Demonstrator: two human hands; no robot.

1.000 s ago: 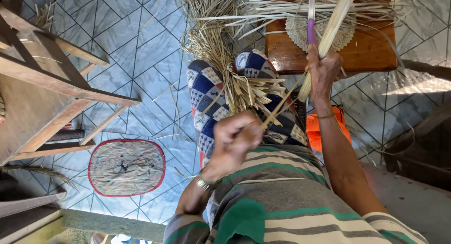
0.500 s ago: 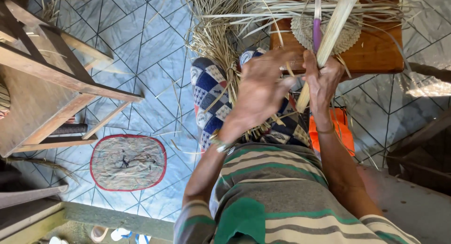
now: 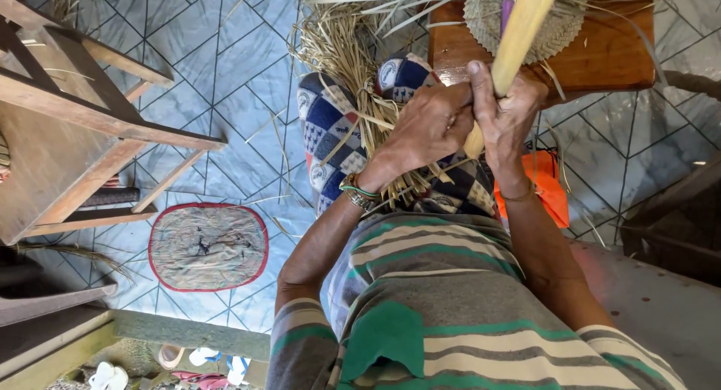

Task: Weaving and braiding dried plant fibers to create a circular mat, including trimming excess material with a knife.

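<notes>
Where straw lies — blue tiled floor (image 3: 225, 74)

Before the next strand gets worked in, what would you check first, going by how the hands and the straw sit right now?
1. Right hand grips the wide pale leaf strip: ok, fingers wrapped around it.
2. Left hand closed beside the right, at the strip's lower end: ok; exactly what it pinches, cannot tell.
3. Bundle of dry straw within reach on the lap: ok.
4. Round woven piece rests flat on the wooden stool: ok, partly hidden by the strip.
5. Purple strand free of tangles: cannot tell.
6. Loose straw on the tiled floor: not ok, scattered about.
</notes>
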